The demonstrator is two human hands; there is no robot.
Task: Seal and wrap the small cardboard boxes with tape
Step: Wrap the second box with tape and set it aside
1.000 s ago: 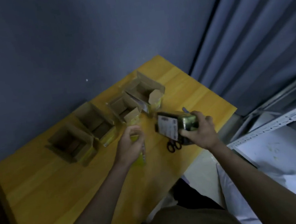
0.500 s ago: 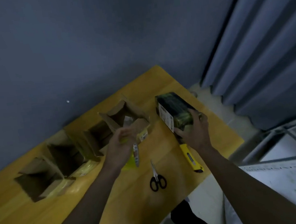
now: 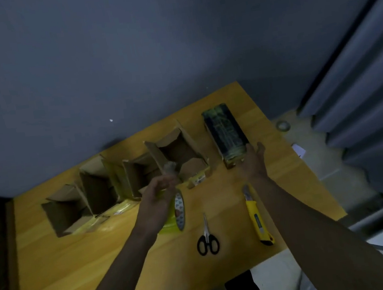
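A dark tape-wrapped box (image 3: 226, 132) lies on the wooden table (image 3: 78, 257) at the far right of the row. My right hand (image 3: 252, 163) is just in front of its near end, fingers straight, barely touching it. My left hand (image 3: 156, 198) grips a roll of yellow tape (image 3: 178, 211) held on edge above the table. Several open cardboard boxes stand in a row along the wall: the nearest to the wrapped one (image 3: 179, 156), a middle one (image 3: 138, 176), and others further left (image 3: 68, 214).
Black-handled scissors (image 3: 207, 237) and a yellow utility knife (image 3: 258, 218) lie near the front edge. A grey wall rises behind the table, curtains hang at right. A tape roll (image 3: 283, 125) lies on the floor beyond the table's right edge.
My right hand set the wrapped box down at the right end of the row and let go. My left hand stayed on the tape roll.
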